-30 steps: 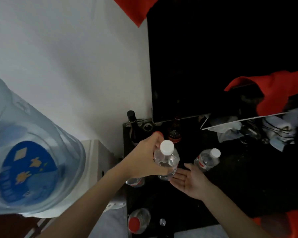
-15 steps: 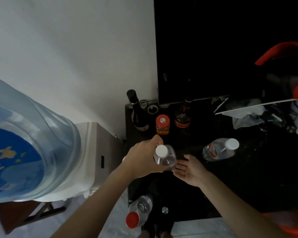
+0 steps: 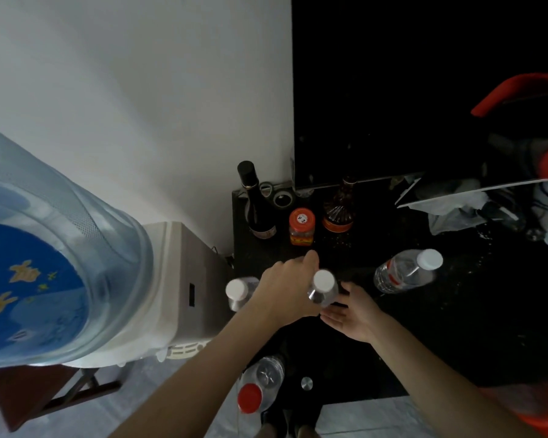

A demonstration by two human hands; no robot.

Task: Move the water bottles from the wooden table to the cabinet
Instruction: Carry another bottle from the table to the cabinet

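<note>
Head view shows the left hand wrapped around a white-capped water bottle above the black cabinet top, the right hand spread open, palm up, just beside it. Around them stand an orange-lidded jar, a dark wine bottle, a second capped bottle and a tilted one. Compared with half a second ago, the held bottle sits lower, nearer the surface.

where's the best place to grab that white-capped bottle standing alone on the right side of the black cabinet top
Grip the water bottle around its clear body, near the red label band, coming from the near side with the right hand, which is open and closest. It stands upright with clear space around it, so fingers can wrap the round body. The white cap is narrower, probably a less secure hold.
</note>
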